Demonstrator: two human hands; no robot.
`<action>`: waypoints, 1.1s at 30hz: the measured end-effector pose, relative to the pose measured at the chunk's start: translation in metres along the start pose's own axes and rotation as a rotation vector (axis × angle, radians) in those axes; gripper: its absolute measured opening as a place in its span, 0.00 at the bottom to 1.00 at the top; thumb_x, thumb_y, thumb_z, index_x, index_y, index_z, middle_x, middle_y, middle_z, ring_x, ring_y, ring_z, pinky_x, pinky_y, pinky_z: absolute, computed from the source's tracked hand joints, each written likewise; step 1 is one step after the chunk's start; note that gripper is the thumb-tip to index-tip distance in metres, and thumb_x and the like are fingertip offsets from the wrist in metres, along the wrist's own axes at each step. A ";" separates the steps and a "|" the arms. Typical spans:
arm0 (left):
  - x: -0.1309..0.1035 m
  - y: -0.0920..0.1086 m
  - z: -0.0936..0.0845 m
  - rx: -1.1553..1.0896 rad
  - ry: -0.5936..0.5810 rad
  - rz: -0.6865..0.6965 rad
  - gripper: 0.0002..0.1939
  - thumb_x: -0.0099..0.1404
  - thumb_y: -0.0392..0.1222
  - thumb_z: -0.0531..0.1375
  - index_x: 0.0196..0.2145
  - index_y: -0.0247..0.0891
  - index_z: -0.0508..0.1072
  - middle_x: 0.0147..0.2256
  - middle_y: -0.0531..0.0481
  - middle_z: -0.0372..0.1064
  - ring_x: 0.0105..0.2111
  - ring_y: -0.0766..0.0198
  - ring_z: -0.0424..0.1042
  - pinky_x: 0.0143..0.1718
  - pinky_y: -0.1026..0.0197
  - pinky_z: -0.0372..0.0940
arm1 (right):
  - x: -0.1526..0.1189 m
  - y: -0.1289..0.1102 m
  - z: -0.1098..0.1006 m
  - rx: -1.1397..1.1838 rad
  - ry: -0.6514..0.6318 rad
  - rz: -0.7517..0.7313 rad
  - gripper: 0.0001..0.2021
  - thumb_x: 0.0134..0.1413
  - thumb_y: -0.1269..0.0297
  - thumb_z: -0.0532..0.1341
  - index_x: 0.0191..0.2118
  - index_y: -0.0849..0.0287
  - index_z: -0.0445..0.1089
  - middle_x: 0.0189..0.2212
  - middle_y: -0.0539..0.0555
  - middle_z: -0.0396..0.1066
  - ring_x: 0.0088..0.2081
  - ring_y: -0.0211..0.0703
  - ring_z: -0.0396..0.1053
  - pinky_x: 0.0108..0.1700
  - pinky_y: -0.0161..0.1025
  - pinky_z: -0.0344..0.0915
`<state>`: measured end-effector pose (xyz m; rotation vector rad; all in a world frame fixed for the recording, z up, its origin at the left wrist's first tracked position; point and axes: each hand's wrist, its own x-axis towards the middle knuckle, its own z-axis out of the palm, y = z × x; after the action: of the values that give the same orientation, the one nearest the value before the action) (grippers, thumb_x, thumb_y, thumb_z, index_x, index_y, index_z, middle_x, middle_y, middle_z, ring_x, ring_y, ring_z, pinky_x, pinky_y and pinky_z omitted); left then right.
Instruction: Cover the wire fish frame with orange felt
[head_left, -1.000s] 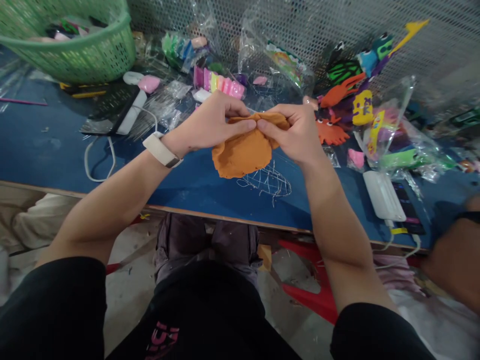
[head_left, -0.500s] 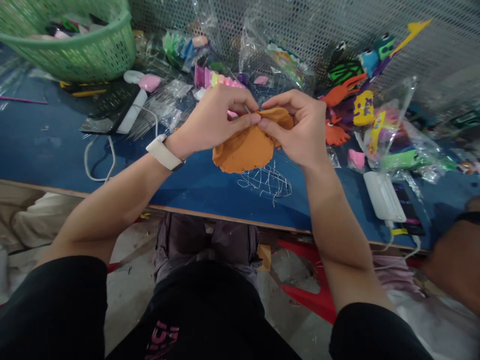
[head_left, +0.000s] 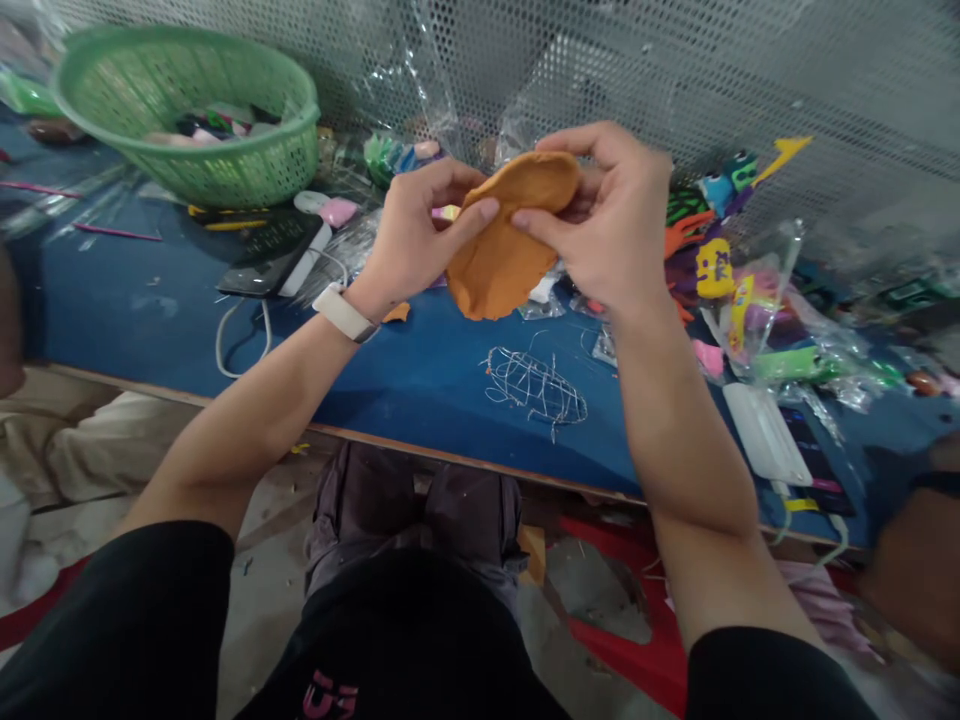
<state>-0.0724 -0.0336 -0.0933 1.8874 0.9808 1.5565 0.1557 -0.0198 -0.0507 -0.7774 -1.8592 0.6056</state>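
Note:
A flat, uneven sheet of orange clay (head_left: 504,262) hangs between my hands above the blue table. My left hand (head_left: 426,225) pinches its left edge, thumb on the near face. With the thumb on the front and fingers behind, my right hand (head_left: 611,215) grips its upper right part. Below the clay, a wire frame (head_left: 537,386) of crossed thin wires lies on the table, touched by neither hand. A small orange scrap (head_left: 397,313) rests near my left wrist.
A green basket (head_left: 217,165) stands at the back left, beside a black phone (head_left: 274,255) with a cable. Colourful clay figures (head_left: 712,265) and plastic wrappers crowd the right. A white power bank (head_left: 766,435) lies near the right front edge. People sit at both sides.
Both hands have lifted the clay sheet and spread its folded upper part, so more of its face shows. The view has shifted, and the wire frame is now fully uncovered.

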 end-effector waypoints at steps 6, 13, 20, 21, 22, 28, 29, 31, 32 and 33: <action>0.005 -0.006 -0.011 0.031 0.053 0.059 0.28 0.76 0.73 0.67 0.34 0.45 0.79 0.35 0.51 0.80 0.39 0.60 0.75 0.42 0.51 0.74 | 0.015 -0.011 0.011 -0.032 -0.024 -0.074 0.28 0.52 0.35 0.87 0.46 0.44 0.80 0.45 0.57 0.90 0.51 0.67 0.87 0.57 0.68 0.88; 0.005 -0.001 -0.015 0.029 0.047 0.063 0.33 0.73 0.84 0.66 0.34 0.50 0.78 0.35 0.51 0.77 0.43 0.59 0.73 0.41 0.47 0.70 | 0.013 0.005 0.014 -0.097 0.021 -0.056 0.28 0.50 0.31 0.86 0.39 0.44 0.80 0.40 0.56 0.88 0.47 0.65 0.86 0.53 0.66 0.89; 0.008 -0.003 -0.015 0.043 -0.049 0.008 0.36 0.65 0.88 0.68 0.40 0.52 0.81 0.33 0.52 0.77 0.49 0.54 0.71 0.47 0.46 0.68 | 0.008 -0.007 0.012 -0.118 -0.008 -0.051 0.30 0.47 0.25 0.84 0.35 0.44 0.80 0.37 0.56 0.84 0.47 0.69 0.83 0.56 0.73 0.85; 0.009 -0.005 -0.015 0.045 -0.041 0.019 0.34 0.65 0.87 0.69 0.40 0.52 0.82 0.34 0.52 0.79 0.48 0.54 0.71 0.46 0.47 0.68 | 0.007 -0.010 0.012 -0.123 -0.022 -0.045 0.29 0.49 0.26 0.83 0.36 0.43 0.80 0.37 0.56 0.84 0.48 0.70 0.82 0.57 0.73 0.84; 0.010 -0.006 -0.014 0.049 -0.031 0.032 0.33 0.65 0.85 0.70 0.40 0.52 0.82 0.35 0.52 0.80 0.45 0.54 0.71 0.44 0.47 0.67 | 0.006 -0.013 0.012 -0.132 -0.030 -0.040 0.27 0.51 0.27 0.83 0.37 0.42 0.81 0.38 0.56 0.84 0.47 0.69 0.82 0.57 0.73 0.84; 0.011 -0.007 -0.015 0.150 -0.029 0.054 0.29 0.71 0.78 0.69 0.37 0.50 0.82 0.30 0.53 0.76 0.44 0.56 0.67 0.48 0.47 0.68 | 0.004 -0.017 0.013 -0.166 -0.018 -0.084 0.17 0.58 0.41 0.86 0.39 0.44 0.86 0.38 0.53 0.87 0.41 0.61 0.83 0.49 0.64 0.86; 0.011 -0.005 -0.015 0.150 -0.024 0.054 0.26 0.72 0.75 0.69 0.37 0.50 0.82 0.31 0.52 0.79 0.45 0.55 0.69 0.48 0.47 0.69 | 0.004 -0.016 0.014 -0.170 -0.014 -0.100 0.14 0.60 0.45 0.85 0.40 0.43 0.87 0.38 0.52 0.87 0.41 0.60 0.84 0.48 0.61 0.85; 0.008 -0.001 -0.016 0.142 -0.006 0.041 0.18 0.71 0.68 0.69 0.36 0.53 0.84 0.36 0.53 0.84 0.45 0.52 0.73 0.48 0.45 0.71 | 0.004 -0.013 0.015 -0.189 0.005 -0.133 0.06 0.62 0.56 0.83 0.39 0.42 0.88 0.37 0.48 0.88 0.41 0.57 0.86 0.45 0.56 0.84; 0.007 0.001 -0.017 0.146 -0.006 0.027 0.15 0.70 0.66 0.68 0.37 0.55 0.85 0.38 0.53 0.86 0.46 0.50 0.75 0.48 0.44 0.72 | 0.004 -0.012 0.016 -0.197 0.025 -0.153 0.06 0.61 0.63 0.81 0.38 0.40 0.88 0.36 0.46 0.88 0.39 0.55 0.86 0.43 0.54 0.83; 0.005 0.004 -0.017 0.158 -0.015 0.012 0.13 0.70 0.64 0.67 0.38 0.57 0.86 0.39 0.54 0.87 0.47 0.48 0.76 0.49 0.43 0.73 | 0.004 -0.011 0.016 -0.207 0.041 -0.168 0.09 0.59 0.67 0.79 0.37 0.40 0.88 0.35 0.44 0.88 0.38 0.53 0.86 0.41 0.51 0.82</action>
<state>-0.0876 -0.0329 -0.0836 2.0119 1.1171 1.5082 0.1369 -0.0250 -0.0469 -0.7517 -1.9461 0.2914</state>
